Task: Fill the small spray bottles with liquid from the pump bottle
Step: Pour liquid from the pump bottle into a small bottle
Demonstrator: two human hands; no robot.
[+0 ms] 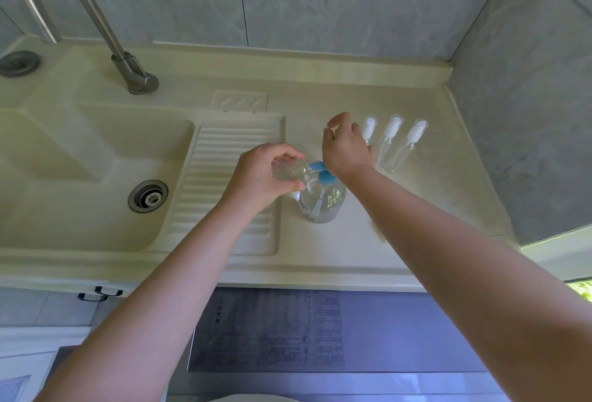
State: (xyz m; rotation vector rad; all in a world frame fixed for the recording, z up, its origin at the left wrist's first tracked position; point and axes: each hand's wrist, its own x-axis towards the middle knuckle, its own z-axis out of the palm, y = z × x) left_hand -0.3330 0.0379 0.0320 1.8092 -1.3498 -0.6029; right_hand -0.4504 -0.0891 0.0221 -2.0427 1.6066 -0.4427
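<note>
Left hand (259, 174) around a small clear bottle (290, 172) at the pump bottle's (322, 201) blue spout (317, 165) — right hand (347, 150) loose-fingered, empty.

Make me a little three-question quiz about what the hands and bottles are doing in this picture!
1. True or false: the pump bottle stands in the sink basin.
2. How many capped small spray bottles lie on the counter beside the right hand?
3. Which hand holds a small clear bottle at the blue pump spout? A) left hand B) right hand C) neither

Key
1. False: it stands on the counter, right of the ribbed drainboard.
2. Three.
3. A
</note>
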